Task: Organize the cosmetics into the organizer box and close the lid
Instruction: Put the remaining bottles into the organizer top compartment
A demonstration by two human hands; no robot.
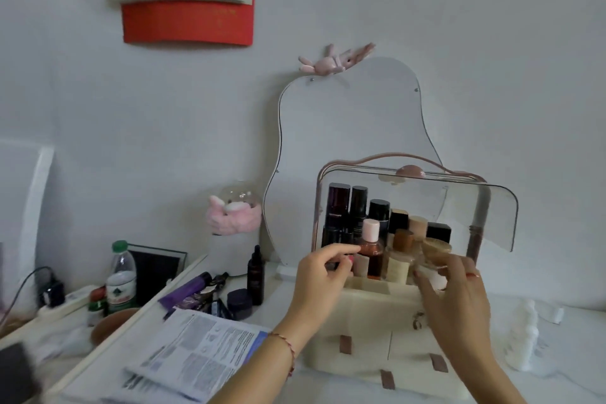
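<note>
Organizer box (377, 331): cream, one, on counter (557, 380), beneath both hands.
Lid (475, 207): clear, raised above hands.
Bottles inside: about ten, upright, packed; exact count unclear.
Pink-capped bottle (371, 246): one, front row, just beside left fingertips.
Left hand (323, 272): fingers curled, thumb and forefinger pinched; item held unclear.
Right hand (455, 289): holds one round brush-like item (436, 248) at box opening.
Loose cosmetics left of left hand: dropper bottle (256, 275), dark jar (239, 303), purple tube (187, 290).
</note>
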